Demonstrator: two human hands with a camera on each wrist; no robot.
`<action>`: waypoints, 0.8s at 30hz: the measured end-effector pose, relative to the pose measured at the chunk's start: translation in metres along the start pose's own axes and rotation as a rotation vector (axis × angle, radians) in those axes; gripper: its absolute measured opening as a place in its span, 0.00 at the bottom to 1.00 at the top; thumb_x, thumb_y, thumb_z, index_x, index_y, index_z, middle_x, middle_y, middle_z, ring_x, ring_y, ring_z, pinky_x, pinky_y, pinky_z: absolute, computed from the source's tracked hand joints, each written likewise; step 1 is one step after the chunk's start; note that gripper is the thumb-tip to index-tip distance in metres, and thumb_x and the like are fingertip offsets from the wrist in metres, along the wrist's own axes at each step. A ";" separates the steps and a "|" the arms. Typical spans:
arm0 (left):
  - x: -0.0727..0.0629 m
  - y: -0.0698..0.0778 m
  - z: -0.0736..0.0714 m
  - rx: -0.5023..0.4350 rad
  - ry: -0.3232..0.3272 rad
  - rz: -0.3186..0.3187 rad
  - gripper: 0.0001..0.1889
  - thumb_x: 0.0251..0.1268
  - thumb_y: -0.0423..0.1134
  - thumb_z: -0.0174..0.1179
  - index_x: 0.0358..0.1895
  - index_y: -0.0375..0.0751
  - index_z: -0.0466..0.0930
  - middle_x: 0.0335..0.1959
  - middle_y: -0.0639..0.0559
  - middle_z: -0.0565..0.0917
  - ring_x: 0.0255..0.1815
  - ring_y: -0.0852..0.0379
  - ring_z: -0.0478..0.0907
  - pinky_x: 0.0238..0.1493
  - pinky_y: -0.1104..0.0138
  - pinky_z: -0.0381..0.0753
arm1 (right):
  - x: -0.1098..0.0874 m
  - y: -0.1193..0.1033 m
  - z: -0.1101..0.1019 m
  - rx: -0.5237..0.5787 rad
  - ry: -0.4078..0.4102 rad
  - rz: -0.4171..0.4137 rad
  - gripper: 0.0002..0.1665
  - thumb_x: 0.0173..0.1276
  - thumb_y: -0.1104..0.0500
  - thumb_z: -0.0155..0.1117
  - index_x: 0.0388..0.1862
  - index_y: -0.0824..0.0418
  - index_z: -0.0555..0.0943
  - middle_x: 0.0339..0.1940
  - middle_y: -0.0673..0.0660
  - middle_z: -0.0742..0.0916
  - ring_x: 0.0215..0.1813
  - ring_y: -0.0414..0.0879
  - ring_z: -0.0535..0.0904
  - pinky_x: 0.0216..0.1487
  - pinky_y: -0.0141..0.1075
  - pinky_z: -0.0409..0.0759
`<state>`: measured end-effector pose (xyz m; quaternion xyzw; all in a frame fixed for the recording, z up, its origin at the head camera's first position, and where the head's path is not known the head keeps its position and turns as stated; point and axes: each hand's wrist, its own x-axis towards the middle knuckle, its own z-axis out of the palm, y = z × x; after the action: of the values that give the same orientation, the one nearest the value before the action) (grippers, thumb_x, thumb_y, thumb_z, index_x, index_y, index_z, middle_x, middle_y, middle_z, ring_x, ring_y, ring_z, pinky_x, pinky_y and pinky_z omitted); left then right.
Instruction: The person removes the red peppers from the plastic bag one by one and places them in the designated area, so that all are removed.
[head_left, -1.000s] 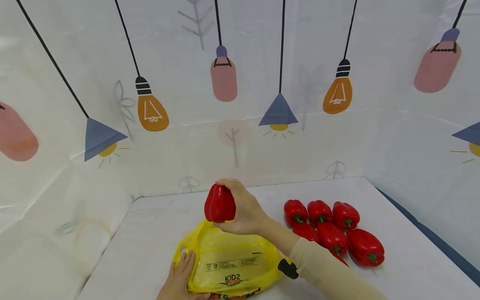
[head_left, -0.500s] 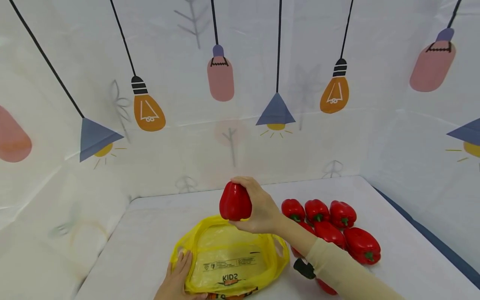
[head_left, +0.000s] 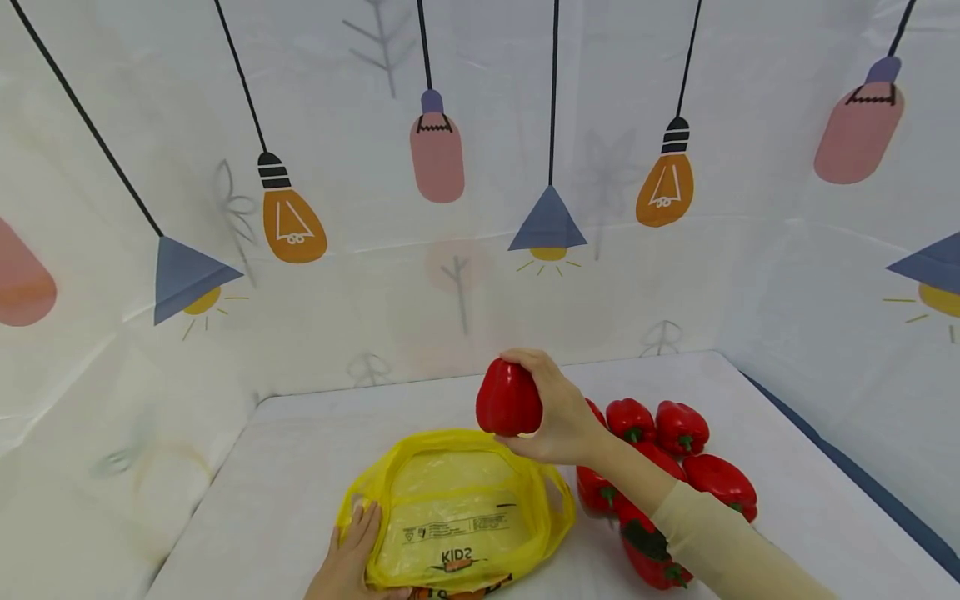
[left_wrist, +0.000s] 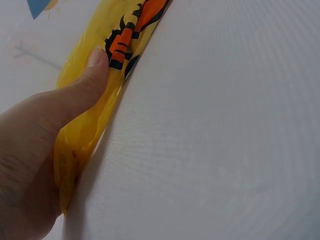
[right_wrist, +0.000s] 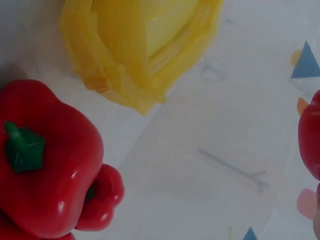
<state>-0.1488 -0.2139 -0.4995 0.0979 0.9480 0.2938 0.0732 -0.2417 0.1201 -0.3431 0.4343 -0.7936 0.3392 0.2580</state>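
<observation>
A red bell pepper point(head_left: 509, 398) is raised over the table in my right hand point(head_left: 558, 417), gripped between thumb and fingers. In the right wrist view only part of this pepper point(right_wrist: 311, 137) shows at the right edge. Below and left of it lies a yellow plastic bag point(head_left: 553, 533), its mouth spread wide and facing up. My left hand point(head_left: 348, 557) holds the bag's near left side; in the left wrist view the thumb point(left_wrist: 82, 92) presses along the printed plastic, while most of the fingers are hidden.
Several red bell peppers point(head_left: 720, 479) with green stems lie grouped on the white table point(head_left: 300, 450) right of the bag, partly covered by my right forearm. A white sheet point(head_left: 360, 292) printed with lamps hangs behind and at the sides.
My right hand has moved to the right with the bell pepper, from above the bag's far rim toward the pepper group. The left hand stays on the bag.
</observation>
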 end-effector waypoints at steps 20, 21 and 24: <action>-0.001 0.001 -0.001 0.004 0.009 -0.002 0.63 0.44 0.64 0.69 0.74 0.26 0.46 0.75 0.30 0.45 0.75 0.40 0.35 0.67 0.34 0.34 | -0.036 0.020 -0.039 -0.056 0.014 0.040 0.60 0.38 0.57 0.83 0.69 0.64 0.59 0.66 0.58 0.69 0.62 0.52 0.70 0.49 0.49 0.82; -0.002 0.001 -0.001 0.003 0.010 -0.002 0.63 0.44 0.64 0.69 0.74 0.26 0.46 0.75 0.30 0.45 0.75 0.41 0.34 0.67 0.34 0.33 | -0.038 0.021 -0.040 -0.059 0.016 0.043 0.60 0.38 0.57 0.83 0.69 0.64 0.59 0.66 0.58 0.70 0.62 0.52 0.71 0.49 0.49 0.82; -0.002 0.000 0.000 0.007 0.018 0.009 0.63 0.44 0.65 0.69 0.74 0.26 0.46 0.75 0.30 0.45 0.74 0.49 0.30 0.67 0.34 0.34 | -0.045 0.023 -0.046 -0.068 0.017 0.065 0.61 0.37 0.58 0.84 0.70 0.63 0.59 0.66 0.57 0.70 0.61 0.51 0.71 0.48 0.49 0.83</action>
<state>-0.1469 -0.2141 -0.4989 0.0996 0.9492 0.2917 0.0629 -0.2343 0.1873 -0.3522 0.3965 -0.8160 0.3240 0.2682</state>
